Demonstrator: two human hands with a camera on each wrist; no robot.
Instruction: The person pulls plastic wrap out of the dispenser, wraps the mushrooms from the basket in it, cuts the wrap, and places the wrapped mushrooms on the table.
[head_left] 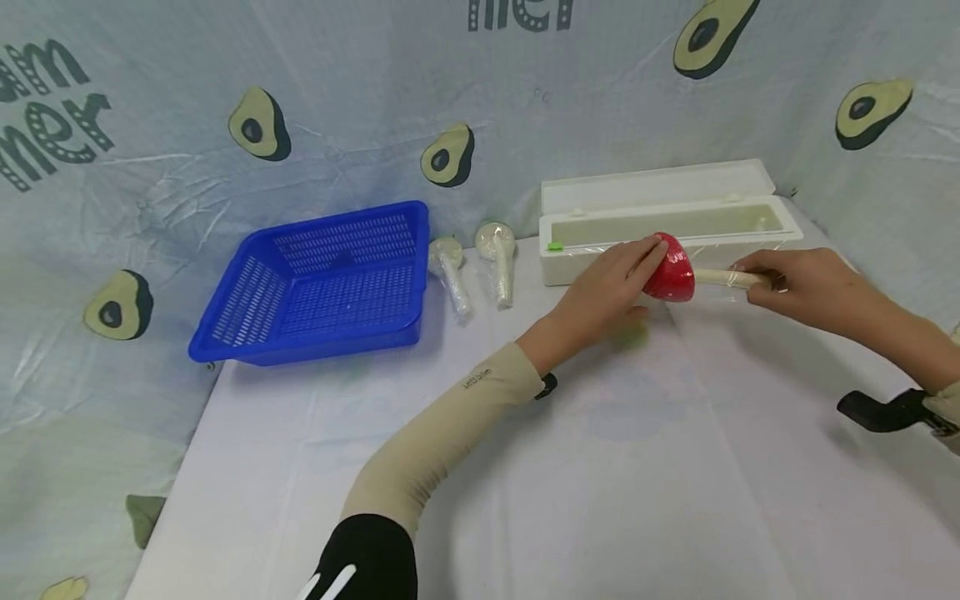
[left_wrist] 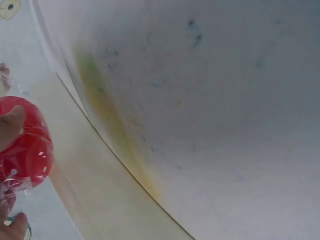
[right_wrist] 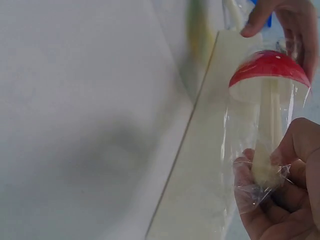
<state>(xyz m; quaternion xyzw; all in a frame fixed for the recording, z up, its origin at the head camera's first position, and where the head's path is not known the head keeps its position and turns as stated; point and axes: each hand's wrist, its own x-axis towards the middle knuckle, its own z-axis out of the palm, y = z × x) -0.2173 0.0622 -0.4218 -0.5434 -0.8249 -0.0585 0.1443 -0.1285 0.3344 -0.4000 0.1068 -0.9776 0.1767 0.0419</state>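
Observation:
A mushroom-shaped item (head_left: 672, 271) has a red dome, whitish underneath, and a cream stem (right_wrist: 270, 120). Clear plastic wraps it. My right hand (head_left: 802, 287) pinches the lower stem between thumb and fingers, through the wrap. My left hand (head_left: 611, 279) lies against the dome's outer side with its fingers extended; the thumb stands apart from the dome. In the left wrist view, a fingertip rests on the red dome (left_wrist: 32, 145). The item is held sideways in front of a long white box (head_left: 585, 267) with its lid raised.
Two plastic-wrapped, round-headed items with handles, one paler (head_left: 496, 258) and one leaning (head_left: 452, 275), lie left of the white box. A blue perforated basket (head_left: 330, 346) stands further left. Avocado-print sheeting (head_left: 360, 108) rises behind the white-covered table (head_left: 600, 500).

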